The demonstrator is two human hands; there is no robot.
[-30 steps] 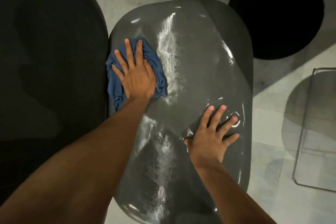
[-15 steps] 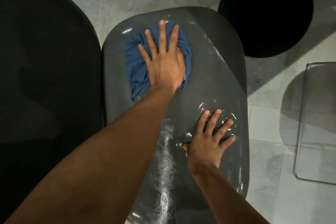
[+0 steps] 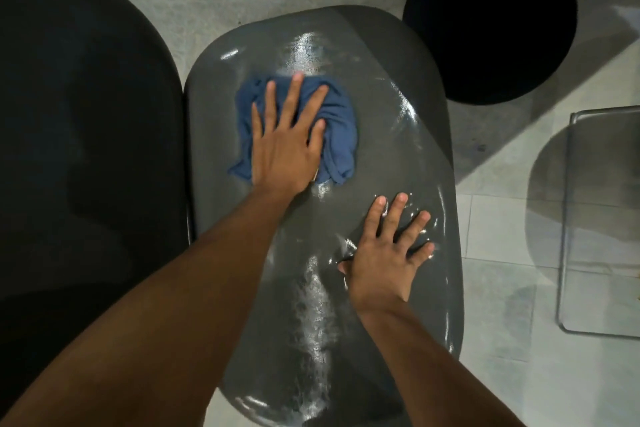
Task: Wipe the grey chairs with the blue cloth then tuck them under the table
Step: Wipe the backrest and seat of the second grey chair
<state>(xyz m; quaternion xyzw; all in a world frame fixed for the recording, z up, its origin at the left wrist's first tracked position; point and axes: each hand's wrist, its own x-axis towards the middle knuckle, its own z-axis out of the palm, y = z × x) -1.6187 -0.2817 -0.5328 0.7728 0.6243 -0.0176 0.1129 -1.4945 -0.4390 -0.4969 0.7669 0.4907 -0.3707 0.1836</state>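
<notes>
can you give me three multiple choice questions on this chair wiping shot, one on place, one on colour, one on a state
1. Where does the cloth lie?
A. on the floor
B. on the grey chair
C. on the glass panel

2. What colour is the cloth?
A. blue
B. white
C. red

3. How is the right hand?
A. clenched in a fist
B. pinching the cloth
C. flat on the chair, fingers spread

Answers: 1 B, it is bunched on the seat under the left hand. 2 A, its folds show blue. 3 C, its fingers lie straight on the glossy surface.

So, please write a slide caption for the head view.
Left hand presses the cloth on the grey chair; right hand rests flat.
</notes>
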